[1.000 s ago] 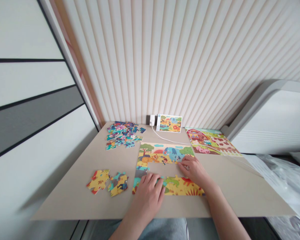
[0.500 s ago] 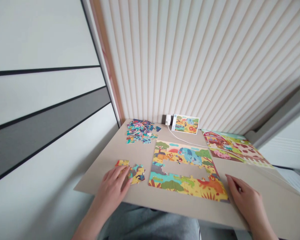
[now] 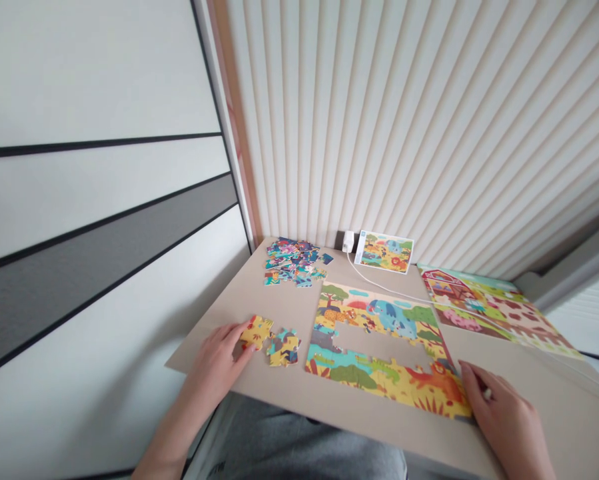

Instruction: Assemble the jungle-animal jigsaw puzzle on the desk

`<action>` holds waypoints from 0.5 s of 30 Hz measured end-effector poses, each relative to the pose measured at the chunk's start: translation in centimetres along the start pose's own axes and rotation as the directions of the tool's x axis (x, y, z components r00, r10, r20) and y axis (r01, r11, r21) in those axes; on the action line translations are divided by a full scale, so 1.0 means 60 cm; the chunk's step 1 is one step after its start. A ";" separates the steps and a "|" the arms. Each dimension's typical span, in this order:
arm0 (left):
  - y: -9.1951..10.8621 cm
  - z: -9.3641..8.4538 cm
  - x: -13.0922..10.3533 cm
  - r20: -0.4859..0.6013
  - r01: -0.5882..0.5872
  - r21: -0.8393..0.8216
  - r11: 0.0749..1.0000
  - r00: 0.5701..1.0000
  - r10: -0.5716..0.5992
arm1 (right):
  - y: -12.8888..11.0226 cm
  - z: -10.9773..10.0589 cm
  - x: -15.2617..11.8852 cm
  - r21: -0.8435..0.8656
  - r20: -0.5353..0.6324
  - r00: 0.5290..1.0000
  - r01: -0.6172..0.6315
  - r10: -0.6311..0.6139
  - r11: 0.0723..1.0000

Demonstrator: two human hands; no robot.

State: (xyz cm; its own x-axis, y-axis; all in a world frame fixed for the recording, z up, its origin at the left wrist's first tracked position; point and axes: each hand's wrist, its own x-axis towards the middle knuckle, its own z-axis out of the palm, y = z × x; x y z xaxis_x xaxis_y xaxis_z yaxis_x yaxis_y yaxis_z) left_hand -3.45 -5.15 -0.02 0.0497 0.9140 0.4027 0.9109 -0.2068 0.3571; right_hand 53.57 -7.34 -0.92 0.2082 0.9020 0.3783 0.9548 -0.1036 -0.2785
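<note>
My left hand [image 3: 225, 350] pinches a yellow and red puzzle piece [image 3: 257, 331] at the table's left front. Just right of it lie a few yellow and teal pieces [image 3: 284, 348], grouped together. A partly assembled animal puzzle [image 3: 354, 375] lies in the middle, with a gap in its centre where the table shows. My right hand [image 3: 494, 403] rests by the puzzle's lower right corner, fingers curled; a small pale thing shows between them, too small to name.
A heap of dark and teal puzzle pieces [image 3: 296, 260] lies at the back left. The picture card [image 3: 385, 252] leans by a white plug [image 3: 348, 241], whose cable crosses the table [image 3: 299, 383] over a farm puzzle [image 3: 504, 310] at the right.
My left hand has drawn back from the grouped pieces and now pinches the yellow and red one beside them. The view has shifted slightly left. My right hand stays by the puzzle corner.
</note>
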 end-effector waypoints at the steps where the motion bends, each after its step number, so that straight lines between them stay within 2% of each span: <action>1: 0.000 0.000 0.001 -0.011 0.004 -0.029 1.000 1.000 -0.005 | 0.001 0.001 0.000 0.000 -0.001 1.000 0.003 -0.003 1.000; 4: 0.001 -0.006 0.001 -0.030 0.057 -0.151 0.987 0.998 -0.062 | 0.005 0.004 0.000 -0.001 -0.007 1.000 0.010 -0.010 1.000; 8: 0.002 -0.016 0.002 0.029 0.156 -0.302 0.940 0.988 -0.155 | 0.010 0.006 0.001 0.002 0.003 1.000 0.030 -0.030 1.000; 11: 0.001 -0.013 0.002 0.013 0.143 -0.332 0.932 0.989 -0.147 | 0.011 0.006 0.001 0.010 0.004 0.998 0.058 -0.058 0.998; 15: -0.003 0.004 0.004 -0.062 0.097 -0.323 0.942 0.990 -0.123 | 0.011 0.007 0.001 0.008 0.005 0.999 0.052 -0.052 0.999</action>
State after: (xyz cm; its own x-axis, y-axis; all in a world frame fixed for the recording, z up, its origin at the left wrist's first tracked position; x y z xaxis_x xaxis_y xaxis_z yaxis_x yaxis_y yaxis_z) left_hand -3.48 -4.81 -0.20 -0.0884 0.9092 0.4068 0.7302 -0.2187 0.6473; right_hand 54.12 -7.16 -1.43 0.1574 0.9082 0.3878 0.9627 -0.0535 -0.2654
